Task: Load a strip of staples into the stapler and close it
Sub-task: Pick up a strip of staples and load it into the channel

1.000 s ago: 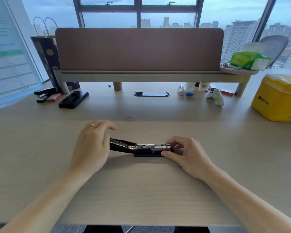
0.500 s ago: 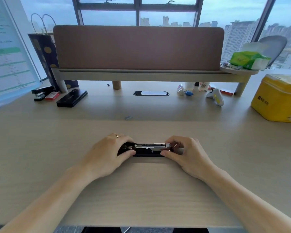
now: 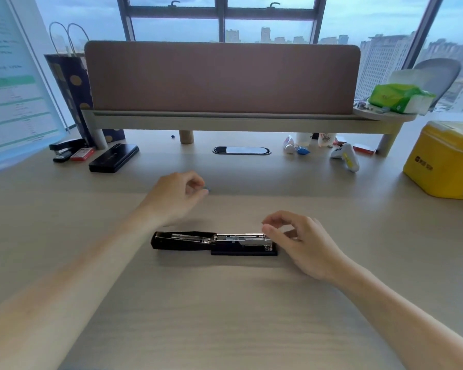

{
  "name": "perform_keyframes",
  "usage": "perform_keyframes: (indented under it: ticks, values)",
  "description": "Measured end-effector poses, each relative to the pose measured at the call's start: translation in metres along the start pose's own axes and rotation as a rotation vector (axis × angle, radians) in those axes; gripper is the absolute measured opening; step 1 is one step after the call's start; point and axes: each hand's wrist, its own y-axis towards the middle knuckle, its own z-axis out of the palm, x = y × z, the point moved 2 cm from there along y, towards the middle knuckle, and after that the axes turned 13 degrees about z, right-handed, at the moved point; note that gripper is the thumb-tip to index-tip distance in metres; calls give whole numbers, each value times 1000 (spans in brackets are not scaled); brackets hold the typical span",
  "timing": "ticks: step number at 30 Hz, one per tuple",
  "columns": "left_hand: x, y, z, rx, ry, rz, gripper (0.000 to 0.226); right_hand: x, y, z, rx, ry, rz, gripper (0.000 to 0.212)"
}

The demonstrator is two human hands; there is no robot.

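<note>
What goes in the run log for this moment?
stapler: flat on desk, lid open | left hand: lifted clear, empty | right hand: at stapler's right end, grip unclear

Both hands hover empty — left hand (image 3: 175,197) reaches forward, fingers loosely curled; right hand (image 3: 302,243) nearer, fingertips pinched.

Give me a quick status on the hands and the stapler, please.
Left hand off, empty. Right hand open at the stapler front. Stapler flat open on desk. Nothing blocking.
</note>
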Motion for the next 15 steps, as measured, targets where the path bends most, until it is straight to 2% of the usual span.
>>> perform_keyframes:
  ticks: [5, 7, 10, 15]
  values:
    - [33, 40, 31, 116, 106, -87, 33, -1, 24, -6, -72, -132, -38, 35]
    - [39, 49, 39, 98, 116, -100, 35, -6, 33, -3, -89, -160, -63, 32]
    - [44, 58, 45, 35, 130, -91, 26, -14, 40, 3, -101, -192, -93, 22]
    - [45, 61, 48, -5, 157, -47, 20, -16, 43, 1, -89, -188, -100, 21]
